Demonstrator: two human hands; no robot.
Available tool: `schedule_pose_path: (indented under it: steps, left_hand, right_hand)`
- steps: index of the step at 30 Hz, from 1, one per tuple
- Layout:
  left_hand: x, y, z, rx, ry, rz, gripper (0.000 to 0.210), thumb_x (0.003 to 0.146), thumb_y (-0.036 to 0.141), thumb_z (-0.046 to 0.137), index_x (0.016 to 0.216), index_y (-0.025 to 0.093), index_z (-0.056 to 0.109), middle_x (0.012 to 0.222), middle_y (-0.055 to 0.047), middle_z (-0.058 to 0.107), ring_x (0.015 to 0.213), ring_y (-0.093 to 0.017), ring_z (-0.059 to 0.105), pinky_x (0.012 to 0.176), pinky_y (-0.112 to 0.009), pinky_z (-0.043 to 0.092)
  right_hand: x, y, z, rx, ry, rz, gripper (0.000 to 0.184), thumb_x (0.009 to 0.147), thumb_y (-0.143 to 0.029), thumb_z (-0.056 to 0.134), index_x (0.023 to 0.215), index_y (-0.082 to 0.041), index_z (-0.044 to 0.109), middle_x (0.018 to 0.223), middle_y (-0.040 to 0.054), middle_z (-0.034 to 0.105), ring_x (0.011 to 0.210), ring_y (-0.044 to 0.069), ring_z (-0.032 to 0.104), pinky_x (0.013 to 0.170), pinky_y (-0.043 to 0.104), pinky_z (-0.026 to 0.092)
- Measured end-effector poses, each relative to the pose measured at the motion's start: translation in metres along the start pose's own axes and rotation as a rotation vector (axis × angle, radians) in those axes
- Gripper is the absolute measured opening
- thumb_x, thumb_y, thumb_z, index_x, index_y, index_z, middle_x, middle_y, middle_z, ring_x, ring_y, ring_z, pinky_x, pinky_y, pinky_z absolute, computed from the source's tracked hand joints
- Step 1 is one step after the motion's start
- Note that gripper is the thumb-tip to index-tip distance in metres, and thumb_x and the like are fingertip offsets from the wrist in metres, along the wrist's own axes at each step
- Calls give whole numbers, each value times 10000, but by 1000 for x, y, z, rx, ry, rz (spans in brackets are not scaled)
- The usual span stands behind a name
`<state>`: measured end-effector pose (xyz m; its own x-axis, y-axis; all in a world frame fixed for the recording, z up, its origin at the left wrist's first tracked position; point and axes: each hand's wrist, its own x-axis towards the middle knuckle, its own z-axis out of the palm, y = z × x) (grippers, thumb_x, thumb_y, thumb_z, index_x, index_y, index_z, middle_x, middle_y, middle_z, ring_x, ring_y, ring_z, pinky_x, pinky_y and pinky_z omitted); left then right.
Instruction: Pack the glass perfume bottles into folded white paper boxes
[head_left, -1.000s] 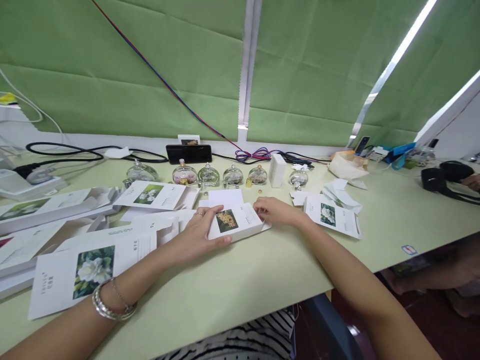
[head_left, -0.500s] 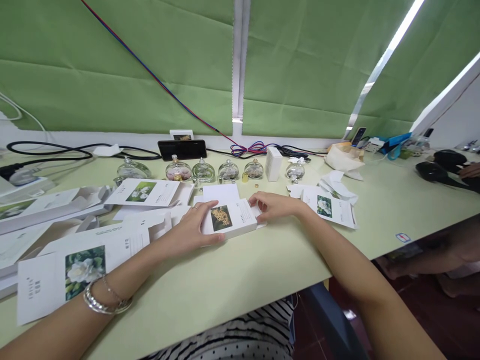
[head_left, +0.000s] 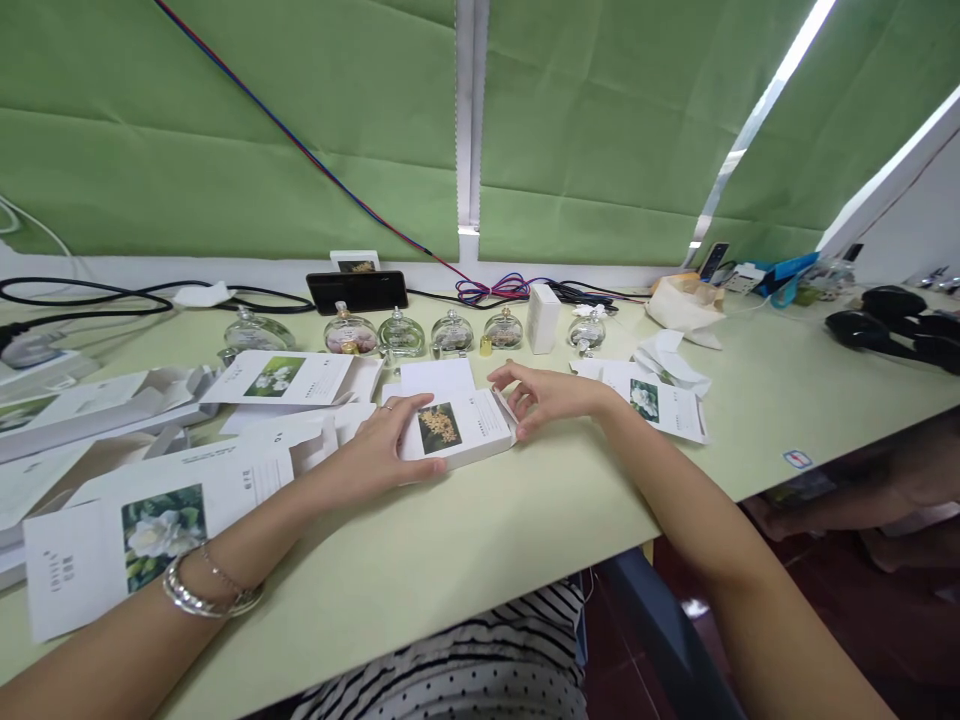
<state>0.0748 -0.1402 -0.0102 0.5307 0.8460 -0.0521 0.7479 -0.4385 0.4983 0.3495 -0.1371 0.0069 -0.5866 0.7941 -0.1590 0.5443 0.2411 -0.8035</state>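
Observation:
A flat white carton [head_left: 480, 425] printed with yellow flowers lies on the table in front of me. My left hand [head_left: 382, 440] grips its left end, thumb along the near edge and fingers over the far side. At the other end, the fingers of my right hand [head_left: 547, 400] are bent around the carton's end flap [head_left: 508, 415], which stands folded up against the opening. What the right fingertips touch behind the flap is partly hidden. Just beyond the carton lies a plain white card [head_left: 437, 376].
Several glass bottles [head_left: 452, 332] stand in a row behind the carton, with a small white box [head_left: 543, 320] among them. Opened flower-printed cartons [head_left: 161, 530] pile up on the left. Another carton [head_left: 660, 403] and crumpled paper [head_left: 670, 360] lie right. A phone [head_left: 356, 292] leans at the back.
The carton's right end flap has swung up toward the opening, and my right fingers have spread along it. My left hand keeps its hold. The whole view has shifted slightly.

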Motion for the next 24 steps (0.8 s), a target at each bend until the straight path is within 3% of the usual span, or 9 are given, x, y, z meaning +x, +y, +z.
schedule_pose_path:
  steps: [4, 10, 16, 20, 24]
  left_hand:
    - [0, 1, -1, 22, -1, 5, 845, 687, 622, 561, 1382, 231, 285, 1370, -113, 382, 1207, -333, 419, 923, -420, 412]
    - [0, 4, -1, 36, -9, 0, 834, 693, 600, 563, 1381, 217, 290, 1388, -111, 374, 1210, -336, 415, 926, -418, 410]
    - [-1, 8, -3, 23, -19, -11, 830, 700, 585, 558, 1383, 196, 288, 1400, -113, 357, 1195, -330, 427, 927, -408, 409]
    - [-1, 6, -3, 20, -21, -8, 834, 696, 593, 560, 1381, 205, 288, 1394, -111, 362, 1193, -330, 428, 927, -405, 408]
    - [-1, 5, -2, 27, -15, -3, 819, 698, 590, 562, 1377, 220, 292, 1387, -106, 371, 1202, -332, 425, 924, -405, 411]
  right_hand:
    - [2, 0, 3, 5, 5, 60, 624, 620, -235, 764, 1125, -175, 402, 1022, 57, 579, 859, 150, 603, 773, 299, 489]
    - [2, 0, 2, -61, 30, 79, 577, 605, -251, 779, 1055, -166, 428, 1048, 80, 587, 913, 174, 595, 793, 311, 477]
    - [2, 0, 2, 49, 0, 63, 541, 616, -197, 761, 1043, -173, 429, 1016, 61, 597, 879, 162, 618, 775, 305, 491]
    - [0, 2, 0, 200, -68, 55, 576, 627, -161, 741, 1091, -177, 401, 1047, 60, 585, 938, 157, 612, 828, 318, 491]
    - [0, 2, 0, 235, -55, 61, 660, 598, -174, 767, 1137, -173, 386, 1045, 63, 586, 971, 169, 608, 849, 332, 498]
